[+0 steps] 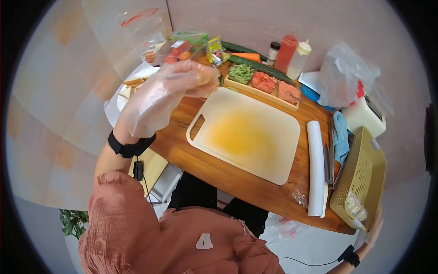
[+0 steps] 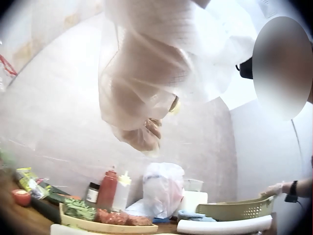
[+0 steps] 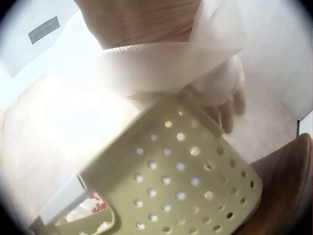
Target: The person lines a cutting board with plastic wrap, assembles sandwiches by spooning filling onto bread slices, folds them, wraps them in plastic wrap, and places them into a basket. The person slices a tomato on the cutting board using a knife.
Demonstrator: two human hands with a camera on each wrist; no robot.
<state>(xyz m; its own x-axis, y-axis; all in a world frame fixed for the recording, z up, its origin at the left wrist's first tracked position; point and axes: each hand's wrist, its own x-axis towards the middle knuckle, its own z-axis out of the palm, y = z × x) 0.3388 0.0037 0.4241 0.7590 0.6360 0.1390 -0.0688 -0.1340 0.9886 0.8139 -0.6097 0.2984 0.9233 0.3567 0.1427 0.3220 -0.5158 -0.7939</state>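
My left hand (image 1: 166,93), in a clear plastic glove, is raised over the left end of a cream cutting board (image 1: 278,130). Its fingers are loosely bent, and a small yellow patch shows among them in the left wrist view. A wide yellow smear covers the middle of the board. Far to the right, my gloved right hand (image 1: 375,224) grips the near corner of an olive-green perforated basket (image 1: 340,196). In the right wrist view its fingers (image 3: 228,110) hang over the basket's outer side; the thumb is hidden. Clear packaging (image 1: 357,205) lies inside the basket.
A wooden tray (image 1: 255,92) of shredded vegetables and pink filling stands behind the board, with a red sauce bottle (image 1: 286,52) beyond. Between board and basket lie a white roll (image 1: 315,166) and a blue cloth (image 1: 340,137). Sliced bread (image 1: 125,91) sits at left.
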